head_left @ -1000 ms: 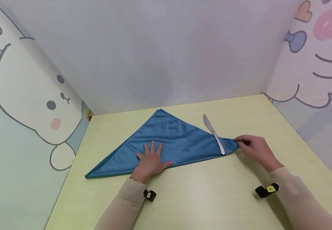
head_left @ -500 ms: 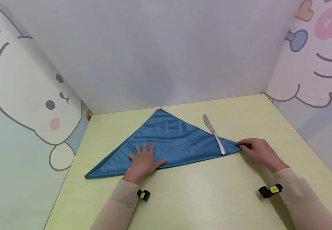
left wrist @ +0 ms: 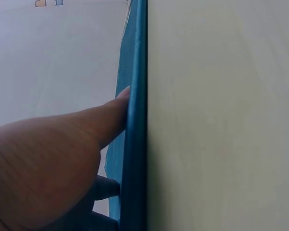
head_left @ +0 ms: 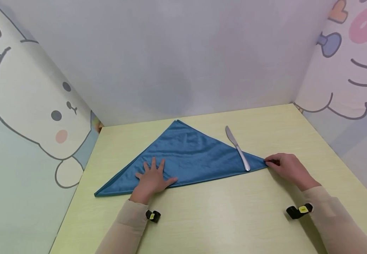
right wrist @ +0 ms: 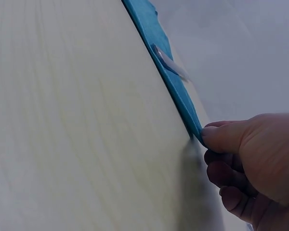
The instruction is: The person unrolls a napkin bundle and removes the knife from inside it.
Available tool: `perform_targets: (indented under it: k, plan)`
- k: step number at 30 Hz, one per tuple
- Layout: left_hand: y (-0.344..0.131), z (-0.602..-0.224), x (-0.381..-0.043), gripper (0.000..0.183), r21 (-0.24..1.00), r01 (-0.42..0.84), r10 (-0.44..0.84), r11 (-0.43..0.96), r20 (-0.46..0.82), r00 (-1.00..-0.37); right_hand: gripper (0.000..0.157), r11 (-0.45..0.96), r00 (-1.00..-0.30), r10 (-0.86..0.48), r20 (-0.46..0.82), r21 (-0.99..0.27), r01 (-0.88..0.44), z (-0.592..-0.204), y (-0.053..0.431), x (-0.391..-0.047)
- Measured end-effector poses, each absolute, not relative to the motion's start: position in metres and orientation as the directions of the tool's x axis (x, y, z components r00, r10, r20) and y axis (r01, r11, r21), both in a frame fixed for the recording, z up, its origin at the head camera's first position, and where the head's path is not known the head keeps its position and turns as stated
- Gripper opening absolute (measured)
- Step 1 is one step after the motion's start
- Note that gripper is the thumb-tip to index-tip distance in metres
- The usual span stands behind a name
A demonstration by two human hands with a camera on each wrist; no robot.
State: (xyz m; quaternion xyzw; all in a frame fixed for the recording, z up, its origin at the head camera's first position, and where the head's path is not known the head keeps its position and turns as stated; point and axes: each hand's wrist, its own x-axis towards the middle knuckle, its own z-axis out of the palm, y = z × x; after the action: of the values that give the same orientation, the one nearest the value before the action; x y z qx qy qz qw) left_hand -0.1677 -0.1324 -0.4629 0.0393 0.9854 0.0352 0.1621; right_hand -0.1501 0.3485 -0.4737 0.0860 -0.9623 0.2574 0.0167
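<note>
A shiny blue cloth napkin [head_left: 196, 155], folded into a triangle, lies on the table with its long edge toward me. My left hand [head_left: 152, 180] rests on its left part, fingers spread; the left wrist view shows the thumb [left wrist: 113, 113] along the folded edge. At the far right corner, my right hand [head_left: 289, 170] pinches the napkin tip between thumb and fingers, as the right wrist view also shows with the napkin [right wrist: 176, 96]. A silver table knife [head_left: 238, 148] lies across the right part of the napkin, its handle on the cloth and its blade reaching past the upper edge.
The pale wooden table [head_left: 221, 215] stretches in front of and around the napkin. A plain light wall [head_left: 183, 60] rises at the back, with cartoon-printed panels [head_left: 21, 148] to the left and right.
My left hand has slid left across the napkin. My right hand has moved slightly right with the pinched corner, which now looks straighter and more pointed. The knife lies practically where it was.
</note>
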Motion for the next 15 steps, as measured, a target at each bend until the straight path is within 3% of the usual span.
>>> perform_targets:
  k: [15]
  plan:
    - [-0.132,-0.461,-0.166,0.1,0.076,0.074,0.094,0.994,-0.314,-0.945,0.026,0.853,-0.994,-0.106,0.028,-0.511,-0.105,-0.476,0.362,-0.148]
